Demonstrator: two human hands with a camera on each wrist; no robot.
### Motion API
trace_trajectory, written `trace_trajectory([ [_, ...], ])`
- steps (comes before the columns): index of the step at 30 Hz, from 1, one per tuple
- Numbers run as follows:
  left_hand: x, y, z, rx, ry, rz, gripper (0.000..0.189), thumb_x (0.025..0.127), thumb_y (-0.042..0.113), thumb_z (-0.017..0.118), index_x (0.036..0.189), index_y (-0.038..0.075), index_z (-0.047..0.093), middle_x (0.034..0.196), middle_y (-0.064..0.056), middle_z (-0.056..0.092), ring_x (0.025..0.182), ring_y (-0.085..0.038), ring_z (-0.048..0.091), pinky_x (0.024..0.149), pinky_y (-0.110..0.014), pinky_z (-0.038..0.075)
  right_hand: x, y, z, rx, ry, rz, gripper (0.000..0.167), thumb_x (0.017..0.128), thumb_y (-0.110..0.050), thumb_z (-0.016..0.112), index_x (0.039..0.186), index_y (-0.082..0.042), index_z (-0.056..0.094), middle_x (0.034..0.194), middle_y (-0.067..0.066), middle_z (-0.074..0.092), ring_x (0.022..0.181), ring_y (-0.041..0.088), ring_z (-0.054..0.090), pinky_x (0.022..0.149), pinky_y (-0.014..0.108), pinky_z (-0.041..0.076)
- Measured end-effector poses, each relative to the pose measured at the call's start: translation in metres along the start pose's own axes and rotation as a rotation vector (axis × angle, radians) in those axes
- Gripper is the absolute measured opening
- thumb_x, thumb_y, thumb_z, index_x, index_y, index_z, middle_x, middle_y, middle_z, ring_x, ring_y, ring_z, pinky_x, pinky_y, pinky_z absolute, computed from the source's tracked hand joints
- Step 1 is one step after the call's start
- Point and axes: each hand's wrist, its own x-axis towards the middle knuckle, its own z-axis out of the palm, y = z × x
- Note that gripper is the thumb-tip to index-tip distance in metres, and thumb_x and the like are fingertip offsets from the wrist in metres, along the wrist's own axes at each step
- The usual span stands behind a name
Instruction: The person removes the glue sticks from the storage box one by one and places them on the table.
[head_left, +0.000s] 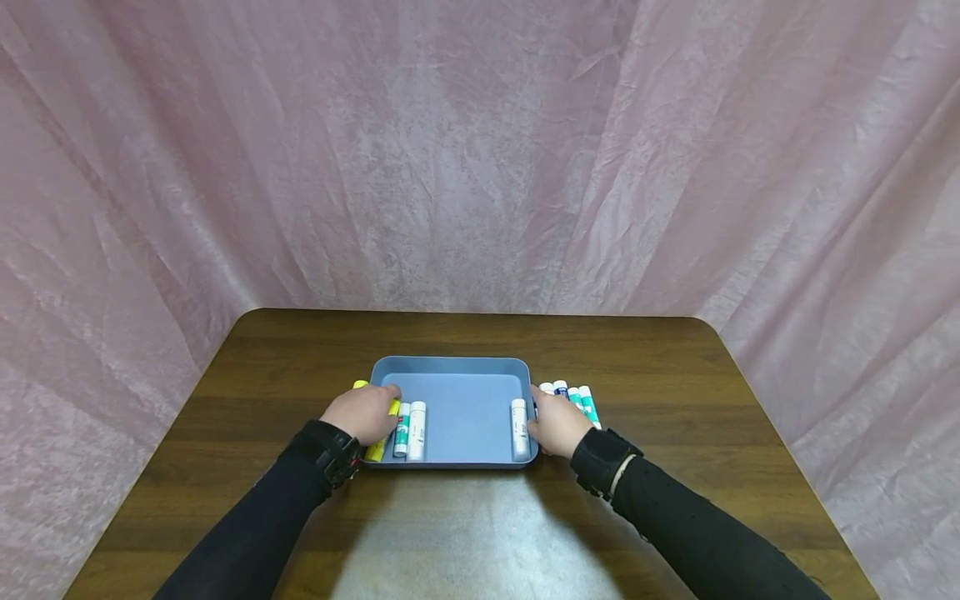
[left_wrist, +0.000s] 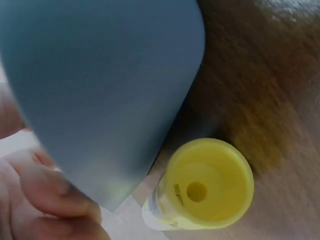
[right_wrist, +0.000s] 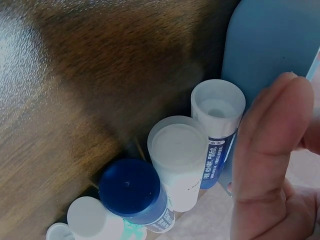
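A shallow blue tray (head_left: 465,383) lies between my two hands. My left hand (head_left: 366,412) grips its left rim, fingers (left_wrist: 55,195) on the wall. My right hand (head_left: 558,423) pinches the right rim, fingers (right_wrist: 270,135) along the outside wall. Inside the tray at left are a yellow glue stick (head_left: 375,451), a green-and-white glue stick (head_left: 402,429) and a white glue stick (head_left: 416,431). Another white glue stick (head_left: 520,429) lies along the tray's right side. My left hand partly hides the yellow one.
Outside the tray's left wall is a yellow-capped glue stick (left_wrist: 210,185). Several more stand to the right, including a blue-capped one (right_wrist: 130,190) and a green one (head_left: 588,406), partly behind my right hand. Pink curtains surround the wooden table (head_left: 637,350).
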Motion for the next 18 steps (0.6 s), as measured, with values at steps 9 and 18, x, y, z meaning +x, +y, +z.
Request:
trace_trajectory([
  [9,-0.003,-0.003,-0.007,-0.060,0.000,-0.029,0.044,0.095,0.023,0.064,0.137,0.011,0.059,0.107,-0.010,0.067,0.090,-0.025,0.059,0.082,-0.047,0.050,0.000,0.000,0.000,-0.006,-0.002,0.001,0.066,0.097,-0.009,0.060,0.156,0.003,0.032,0.066,0.004,0.061,0.045,0.014,0.056,0.047,0.026,0.045],
  [18,-0.004,-0.004,-0.013,-0.091,0.031,-0.024,0.046,0.096,0.024,0.064,0.140,0.011,0.057,0.121,-0.013,0.067,0.098,-0.024,0.060,0.089,-0.049,0.051,0.000,0.000,0.000,0.004,-0.002,-0.003,0.066,0.097,-0.008,0.060,0.157,0.002,0.032,0.065,0.004,0.061,0.045,0.014,0.056,0.047,0.026,0.045],
])
